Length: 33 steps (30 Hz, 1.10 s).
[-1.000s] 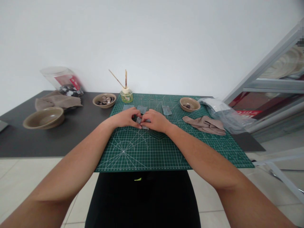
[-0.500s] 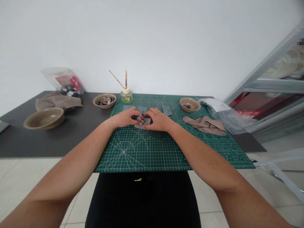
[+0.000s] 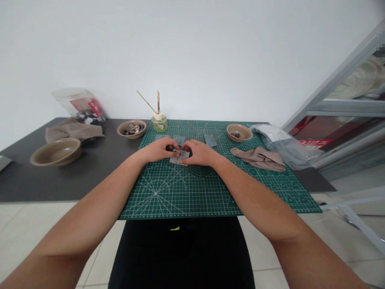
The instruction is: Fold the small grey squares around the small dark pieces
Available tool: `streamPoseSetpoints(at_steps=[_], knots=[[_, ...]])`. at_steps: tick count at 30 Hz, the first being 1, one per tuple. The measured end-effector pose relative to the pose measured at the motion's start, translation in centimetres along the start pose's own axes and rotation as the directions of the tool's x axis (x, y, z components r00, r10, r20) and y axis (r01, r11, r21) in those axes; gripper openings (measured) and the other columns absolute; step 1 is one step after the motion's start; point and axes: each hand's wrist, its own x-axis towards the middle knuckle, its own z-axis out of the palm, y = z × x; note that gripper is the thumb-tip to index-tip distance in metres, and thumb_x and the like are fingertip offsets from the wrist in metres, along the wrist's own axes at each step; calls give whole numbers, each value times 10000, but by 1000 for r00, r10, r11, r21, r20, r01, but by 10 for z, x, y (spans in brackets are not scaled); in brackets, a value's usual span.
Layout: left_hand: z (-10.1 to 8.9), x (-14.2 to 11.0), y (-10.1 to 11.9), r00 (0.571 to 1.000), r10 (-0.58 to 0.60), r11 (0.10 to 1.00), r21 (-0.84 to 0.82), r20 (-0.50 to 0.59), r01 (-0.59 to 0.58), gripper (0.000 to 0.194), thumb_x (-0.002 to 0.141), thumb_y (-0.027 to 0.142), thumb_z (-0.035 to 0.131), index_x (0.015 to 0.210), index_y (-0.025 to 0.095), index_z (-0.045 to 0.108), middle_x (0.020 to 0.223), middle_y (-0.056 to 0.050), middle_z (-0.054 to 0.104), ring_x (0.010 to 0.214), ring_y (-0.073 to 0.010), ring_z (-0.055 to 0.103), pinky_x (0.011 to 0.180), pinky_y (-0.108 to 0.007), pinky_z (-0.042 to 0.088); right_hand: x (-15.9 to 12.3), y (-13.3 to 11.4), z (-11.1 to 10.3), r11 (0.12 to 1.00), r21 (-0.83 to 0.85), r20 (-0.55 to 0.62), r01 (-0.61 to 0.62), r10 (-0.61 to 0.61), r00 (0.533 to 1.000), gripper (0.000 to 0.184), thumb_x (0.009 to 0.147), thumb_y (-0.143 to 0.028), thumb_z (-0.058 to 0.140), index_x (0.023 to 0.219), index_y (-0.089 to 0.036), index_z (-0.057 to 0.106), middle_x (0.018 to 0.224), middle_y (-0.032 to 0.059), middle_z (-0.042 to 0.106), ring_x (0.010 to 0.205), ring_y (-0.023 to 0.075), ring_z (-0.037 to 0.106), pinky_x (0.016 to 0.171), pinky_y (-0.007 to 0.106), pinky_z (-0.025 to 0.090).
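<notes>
A small grey rectangular packet (image 3: 179, 158) lies on the green cutting mat (image 3: 192, 192), between my two hands. My left hand (image 3: 159, 150) is closed, its thumb and fingers bunched around a small brownish piece (image 3: 177, 152) over the packet's far part; the piece shows only partly. My right hand (image 3: 200, 153) curves in from the other side, with thumb and fingers gripping the packet's right edge. Fingers cover the packet's far end. Just beyond the hands are similar flat bluish-grey packets (image 3: 210, 140), one partly behind my left hand.
At left stand a bowl of small pieces (image 3: 132, 129), a larger tan bowl (image 3: 56, 152), a brown cloth (image 3: 72, 131) and a clear jar (image 3: 80, 106). A reed diffuser (image 3: 159, 121) stands behind. At right are another bowl (image 3: 240, 132), a cloth (image 3: 259, 159) and a plastic bag (image 3: 285, 146).
My fingers have shifted slightly on the packet, and more of its near surface shows. The small piece sits less openly between the fingertips. The whole view has moved a little.
</notes>
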Motion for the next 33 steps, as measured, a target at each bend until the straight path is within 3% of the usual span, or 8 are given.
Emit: streamPoseSetpoints(at_steps=[9, 17, 22, 25, 30, 33], knots=[[1, -1, -3, 999, -43, 976, -214, 16, 45, 310, 704, 406, 774, 913, 183, 724, 811, -19, 714, 751, -179, 642, 712, -300, 494, 3, 9, 5, 976, 208, -68, 64, -51, 996, 565, 650, -325, 899, 1119, -171, 625, 1108, 71, 638, 1014, 221, 604, 883, 362, 482], [3, -3, 0, 986, -54, 918, -397, -160, -14, 285, 668, 352, 823, 800, 173, 644, 747, -3, 673, 677, -140, 604, 649, -282, 503, 5, 13, 10, 909, 417, -154, 25, 43, 987, 703, 601, -307, 895, 1202, -182, 552, 1193, 89, 569, 928, 179, 583, 789, 332, 505], [6, -1, 5, 972, -66, 887, -459, -227, -47, 312, 638, 324, 844, 823, 164, 650, 644, 34, 592, 565, -93, 499, 546, -235, 408, 10, 17, 10, 845, 534, -58, -6, 44, 997, 349, 741, -333, 756, 1022, -180, 614, 841, -16, 615, 711, 136, 540, 686, 293, 445], [6, 1, 6, 941, -76, 853, -510, -330, -110, 322, 626, 316, 851, 827, 161, 652, 716, 11, 637, 610, -97, 541, 591, -244, 446, 12, 16, 8, 810, 585, -120, 24, 58, 991, 286, 716, -349, 750, 909, -192, 609, 774, -35, 596, 708, 142, 540, 678, 287, 439], [3, 5, 3, 811, -190, 766, -600, -553, -229, 300, 630, 265, 814, 834, 183, 611, 776, 1, 667, 697, -117, 602, 670, -262, 488, 9, 12, 3, 834, 542, -234, 100, 36, 972, 235, 736, -371, 708, 857, -196, 607, 767, -36, 583, 706, 135, 519, 675, 274, 416], [3, 6, 1, 816, -196, 770, -601, -543, -215, 305, 623, 225, 799, 864, 180, 618, 752, 9, 649, 657, -104, 576, 640, -254, 471, 7, 12, 4, 878, 472, -171, 84, -2, 985, 220, 741, -360, 704, 858, -189, 630, 737, -42, 572, 685, 131, 502, 665, 268, 387]])
